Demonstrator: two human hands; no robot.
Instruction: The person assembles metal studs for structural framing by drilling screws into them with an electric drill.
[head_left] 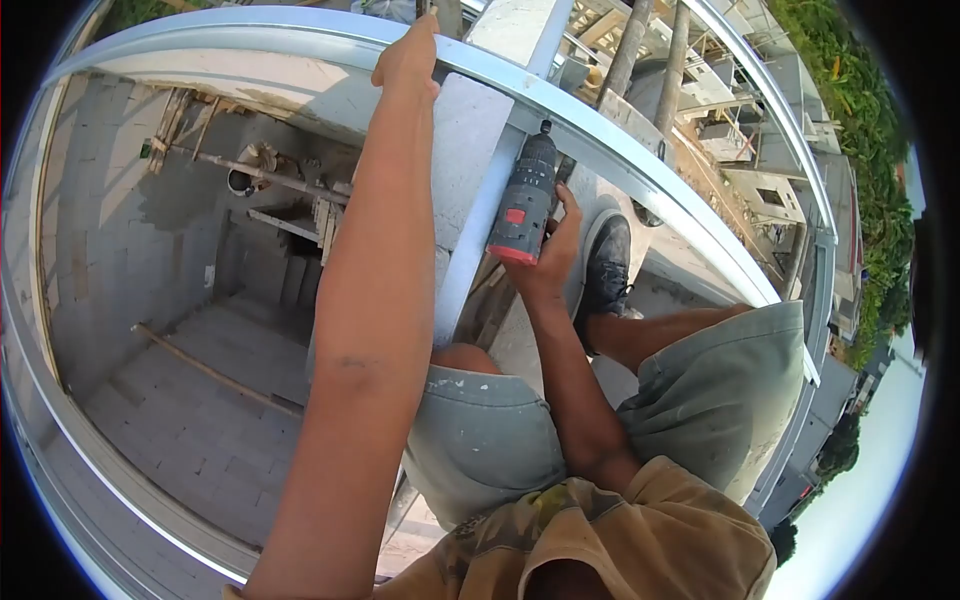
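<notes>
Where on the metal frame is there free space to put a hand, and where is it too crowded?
The curved metal rail is bare left of the left hand, and bare again right of the drill, toward the far corner. It is crowded at the joint with the upright stud, where the right hand holds the drill.

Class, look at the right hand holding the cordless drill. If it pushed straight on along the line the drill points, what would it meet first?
The right hand aims the drill up at the metal rail. The bit seems already at the rail, so that comes first, though depth is hard to judge.
</notes>
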